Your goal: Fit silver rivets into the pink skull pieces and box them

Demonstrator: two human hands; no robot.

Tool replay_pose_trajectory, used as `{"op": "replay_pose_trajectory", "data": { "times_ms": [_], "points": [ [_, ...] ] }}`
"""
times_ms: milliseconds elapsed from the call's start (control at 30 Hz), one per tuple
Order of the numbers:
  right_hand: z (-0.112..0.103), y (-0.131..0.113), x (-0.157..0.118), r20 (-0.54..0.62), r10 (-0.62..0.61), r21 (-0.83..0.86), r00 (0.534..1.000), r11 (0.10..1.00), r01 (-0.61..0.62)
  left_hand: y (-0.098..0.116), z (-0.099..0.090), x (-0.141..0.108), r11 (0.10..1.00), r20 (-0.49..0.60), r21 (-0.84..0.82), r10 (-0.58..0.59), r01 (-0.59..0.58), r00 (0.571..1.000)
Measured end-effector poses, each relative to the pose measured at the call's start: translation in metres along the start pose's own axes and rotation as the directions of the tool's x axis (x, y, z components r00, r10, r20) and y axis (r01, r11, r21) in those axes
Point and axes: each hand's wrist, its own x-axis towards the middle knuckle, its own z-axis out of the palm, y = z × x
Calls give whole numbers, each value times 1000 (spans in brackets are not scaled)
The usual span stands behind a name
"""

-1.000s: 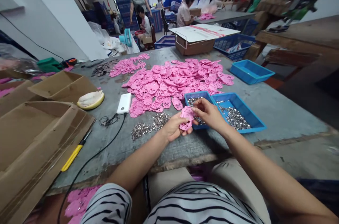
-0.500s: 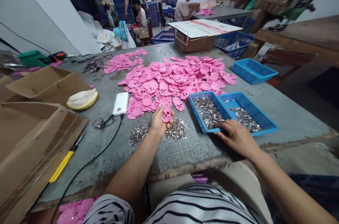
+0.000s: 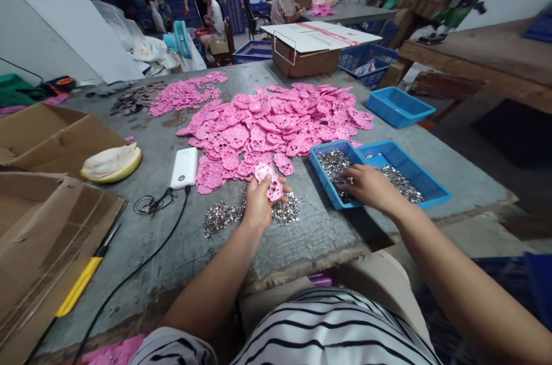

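A pink plastic piece (image 3: 272,185), flat with a wavy outline and several holes, is held by my left hand (image 3: 257,204), thumb on top. Below that hand, small shiny metal pieces lie in two heaps, a left heap (image 3: 219,218) and a right heap (image 3: 288,208). My right hand (image 3: 366,185) reaches over the near wall of the left blue tray (image 3: 324,180), its bent fingers among the metal pieces (image 3: 334,165) inside. Whatever its fingertips pinch is too small to make out. Beyond my hands spreads a large pile of similar pink pieces (image 3: 276,120).
A second blue tray (image 3: 431,189) with metal pieces adjoins the first; another blue tray (image 3: 399,106) stands behind. At left are a white power bank (image 3: 184,168) with a cable, a fruit rind (image 3: 112,164), a yellow-handled cutter (image 3: 80,286) and cardboard boxes (image 3: 56,221). Several people sit or stand farther back.
My left hand has turned the pink piece, and more of its face shows. My right hand has moved from the tray's near edge deeper over the metal pieces. The camera view has shifted slightly.
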Motion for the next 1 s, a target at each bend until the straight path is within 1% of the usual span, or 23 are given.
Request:
{"op": "replay_pose_trajectory", "data": {
  "times_ms": [33,67,100,133,267,400,533,600,733,800,900,1000],
  "points": [
    [-1,-3,9,106,35,-46,994,998,-31,-1,1,-2,1000,14,12,-4,4,1000],
    [-1,-6,16,163,59,-69,985,996,-48,-3,2,-4,1000,26,23,-8,8,1000],
    [-1,-10,21,206,76,-83,976,995,-60,-4,3,-6,999,37,33,-13,12,999],
    [-1,-14,23,223,84,-85,971,994,-66,-5,4,-7,999,48,40,-20,19,999],
    [-3,-27,18,212,103,-79,972,993,-88,-8,8,-12,997,102,51,-64,59,993],
    [-8,-34,11,170,164,-73,972,985,-153,-11,10,-14,997,127,39,-67,63,990],
    [-12,-34,10,129,241,-14,962,970,-241,-16,12,-17,996,159,38,-92,87,983],
    [-13,-32,11,106,280,17,954,959,-283,-18,13,-17,996,186,43,-86,79,979],
    [-17,-30,11,77,313,65,947,946,-318,-20,14,-18,997,214,54,-72,62,974],
    [-19,-32,11,78,315,81,946,944,-321,-20,14,-18,996,231,57,-83,71,969],
    [-20,-38,9,121,315,73,942,943,-324,-20,14,-19,996,253,49,-89,79,963],
    [-19,-48,6,150,291,70,945,950,-303,-21,15,-19,996,247,47,-84,74,965]
  ]
}}
